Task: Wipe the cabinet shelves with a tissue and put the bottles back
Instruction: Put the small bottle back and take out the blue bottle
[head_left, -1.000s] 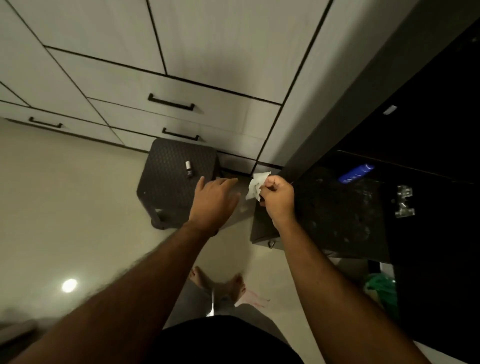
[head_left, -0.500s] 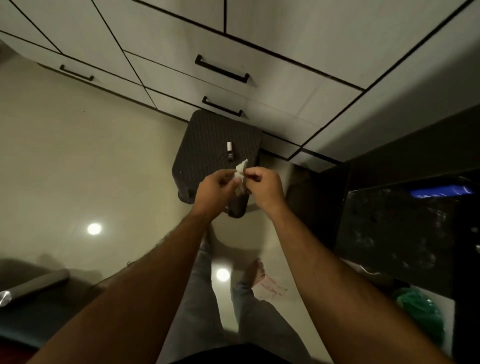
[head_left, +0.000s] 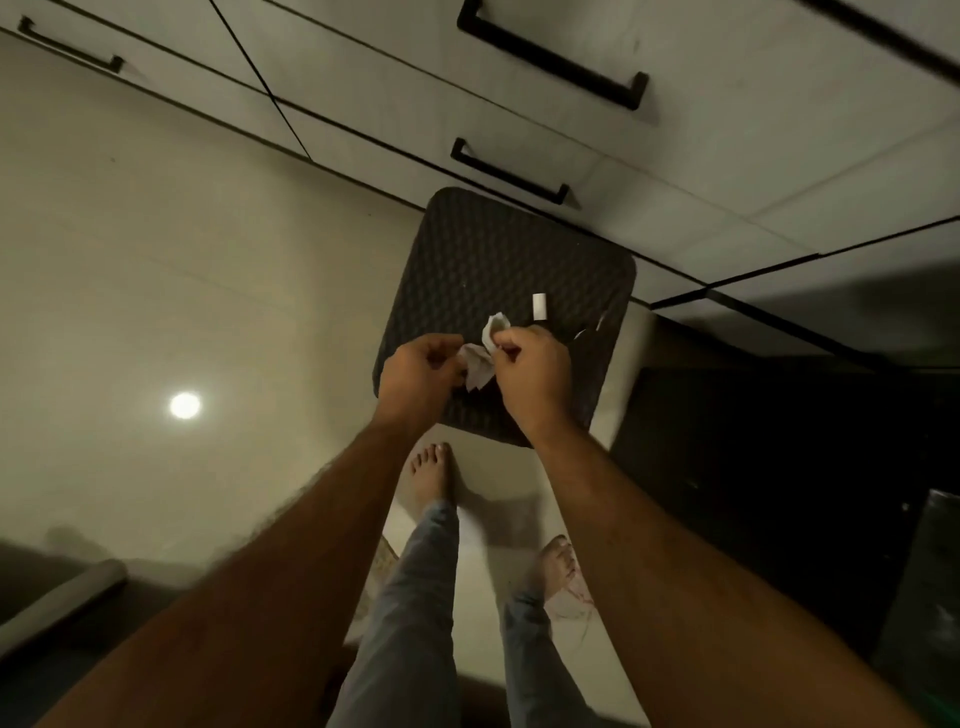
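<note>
Hovering mid-frame above a dark woven stool (head_left: 498, 260), a crumpled white tissue (head_left: 480, 358) is pinched between left hand (head_left: 418, 371) and right hand (head_left: 530, 371); a small bottle (head_left: 540, 307) stands just beyond.

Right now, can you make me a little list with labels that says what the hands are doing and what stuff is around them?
left hand: pinches one side of the tissue
right hand: pinches the other side of the tissue
tissue: white, crumpled, held between both hands above the stool
small bottle: white cap showing, stands on the stool just beyond the right hand
stool: dark, textured top, on the floor in front of the drawers
drawers: pale fronts with black handles, closed
feet: bare, on the floor below the hands
</note>
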